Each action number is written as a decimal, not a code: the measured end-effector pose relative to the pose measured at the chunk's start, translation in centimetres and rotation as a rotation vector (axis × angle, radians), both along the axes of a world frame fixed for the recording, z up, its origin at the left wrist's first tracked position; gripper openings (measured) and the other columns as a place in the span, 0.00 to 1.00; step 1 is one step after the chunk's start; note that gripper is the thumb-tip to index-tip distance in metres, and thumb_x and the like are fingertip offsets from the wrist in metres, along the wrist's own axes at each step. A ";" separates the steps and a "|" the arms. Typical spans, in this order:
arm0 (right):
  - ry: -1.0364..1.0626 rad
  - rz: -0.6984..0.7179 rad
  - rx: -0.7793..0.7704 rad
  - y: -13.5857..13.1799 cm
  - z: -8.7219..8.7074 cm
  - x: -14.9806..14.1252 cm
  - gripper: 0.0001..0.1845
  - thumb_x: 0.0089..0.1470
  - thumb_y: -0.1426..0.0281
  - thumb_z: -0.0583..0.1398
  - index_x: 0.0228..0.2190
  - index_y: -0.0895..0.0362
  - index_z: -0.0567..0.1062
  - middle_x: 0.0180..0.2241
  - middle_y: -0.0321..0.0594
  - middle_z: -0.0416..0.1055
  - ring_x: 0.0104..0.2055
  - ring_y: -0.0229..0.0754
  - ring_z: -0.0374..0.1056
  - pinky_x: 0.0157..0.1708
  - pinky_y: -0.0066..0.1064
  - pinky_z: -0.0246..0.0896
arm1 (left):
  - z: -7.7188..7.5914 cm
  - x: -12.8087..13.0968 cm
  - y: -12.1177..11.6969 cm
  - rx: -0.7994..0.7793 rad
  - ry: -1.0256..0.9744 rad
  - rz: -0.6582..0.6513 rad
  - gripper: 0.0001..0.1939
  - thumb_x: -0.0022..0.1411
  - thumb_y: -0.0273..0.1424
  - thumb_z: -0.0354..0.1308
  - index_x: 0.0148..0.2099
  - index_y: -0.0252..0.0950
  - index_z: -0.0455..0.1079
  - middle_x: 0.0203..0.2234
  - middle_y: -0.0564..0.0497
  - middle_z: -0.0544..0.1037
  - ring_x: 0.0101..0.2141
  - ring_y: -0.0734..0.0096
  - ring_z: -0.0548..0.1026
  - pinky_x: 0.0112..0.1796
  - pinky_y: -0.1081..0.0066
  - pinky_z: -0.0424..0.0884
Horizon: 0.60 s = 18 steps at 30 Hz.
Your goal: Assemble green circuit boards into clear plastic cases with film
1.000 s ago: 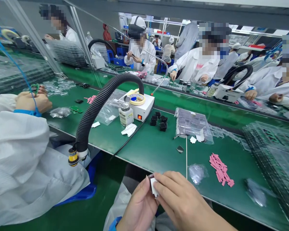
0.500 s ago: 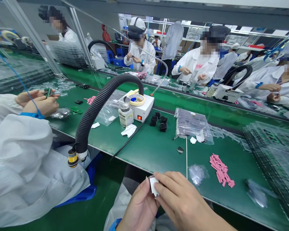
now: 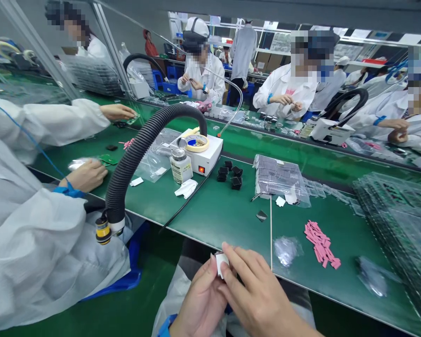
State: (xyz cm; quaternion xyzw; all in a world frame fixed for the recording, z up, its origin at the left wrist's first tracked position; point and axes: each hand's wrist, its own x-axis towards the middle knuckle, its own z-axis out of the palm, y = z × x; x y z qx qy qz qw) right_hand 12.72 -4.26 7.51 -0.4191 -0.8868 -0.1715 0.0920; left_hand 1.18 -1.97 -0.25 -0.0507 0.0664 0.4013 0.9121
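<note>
Between my hands is a small dark-edged part with a white face [image 3: 221, 265]; its exact kind I cannot make out. My left hand [image 3: 204, 295] is closed around it from below, thumb along its left edge. From the right, my right hand [image 3: 254, 285] closes on the same part, its thumb pressed against the white face and its fingers over the upper edge. Both hands are just in front of the table edge. On the green table ahead lie a small dark square piece [image 3: 261, 216], a clear plastic bag [image 3: 286, 252] and a pile of pink strips [image 3: 321, 244].
A black hose [image 3: 126, 164] arches from a white box [image 3: 210, 157] beside a bottle [image 3: 181, 167]. Black blocks [image 3: 235, 182] and bagged grey pieces [image 3: 279, 177] sit farther back. Clear trays [image 3: 400, 224] are stacked at right. A co-worker's hand [image 3: 87, 175] rests on the table at left.
My right thumb has shifted onto the white face, and the part has tilted slightly. The left co-worker's hands have separated, one reaching toward the back with a green board.
</note>
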 end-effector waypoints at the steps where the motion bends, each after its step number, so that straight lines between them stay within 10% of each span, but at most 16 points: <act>1: 0.011 -0.015 -0.007 0.0 -0.1 0.0 0.12 0.53 0.74 0.57 0.41 0.63 0.73 0.54 0.58 0.62 0.55 0.53 0.59 0.44 0.44 0.67 | -0.1 0.1 0.0 -0.031 0.010 -0.013 0.14 0.64 0.34 0.52 0.45 0.31 0.73 0.35 0.46 0.77 0.37 0.73 0.73 0.43 0.73 0.66; 8: -0.065 -0.107 0.035 0.1 -0.9 0.4 0.45 0.48 0.45 0.55 0.57 0.65 0.60 0.62 0.64 0.43 0.64 0.65 0.43 0.51 0.58 0.62 | 0.0 0.4 -0.3 -0.014 -0.013 -0.005 0.10 0.63 0.34 0.52 0.39 0.36 0.74 0.40 0.49 0.77 0.45 0.70 0.72 0.52 0.69 0.63; 18: 0.176 -0.260 0.133 0.3 -3.6 0.1 0.32 0.59 0.54 0.42 0.59 0.56 0.58 0.64 0.56 0.43 0.65 0.59 0.46 0.55 0.58 0.57 | 0.2 -0.6 0.4 -0.024 0.063 -0.133 0.20 0.62 0.30 0.53 0.56 0.47 0.65 0.43 0.50 0.78 0.42 0.64 0.77 0.36 0.72 0.73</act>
